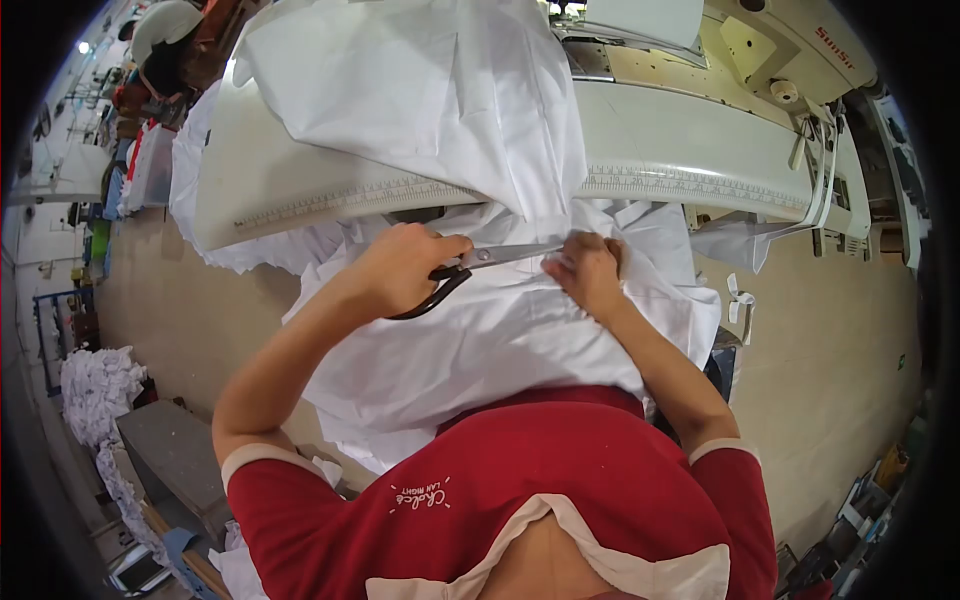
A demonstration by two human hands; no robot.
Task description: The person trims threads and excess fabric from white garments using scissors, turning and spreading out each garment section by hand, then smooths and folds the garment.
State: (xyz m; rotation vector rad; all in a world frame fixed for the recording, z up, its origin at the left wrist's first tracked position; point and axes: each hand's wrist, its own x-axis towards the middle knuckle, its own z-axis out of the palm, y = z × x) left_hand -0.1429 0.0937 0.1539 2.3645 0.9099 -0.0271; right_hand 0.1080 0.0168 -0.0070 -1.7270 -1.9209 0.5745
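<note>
Scissors: gripped in left hand, blades angled to meet right hand, blurred, apparently pinching to steady cloth. White cloth: draped off surface, within reach.

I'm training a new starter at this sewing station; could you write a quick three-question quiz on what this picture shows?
1. Multiple choice: what does the left hand hold?
A) a spool of thread
B) scissors
C) a pencil

2. True or false: the white cloth draped over the table hides the whole of its printed scale.

3. Fill in the missing word: the sewing machine stands toward the person's ____ side.

Key:
1. B
2. False; the scale shows on both sides of the cloth.
3. right
</note>
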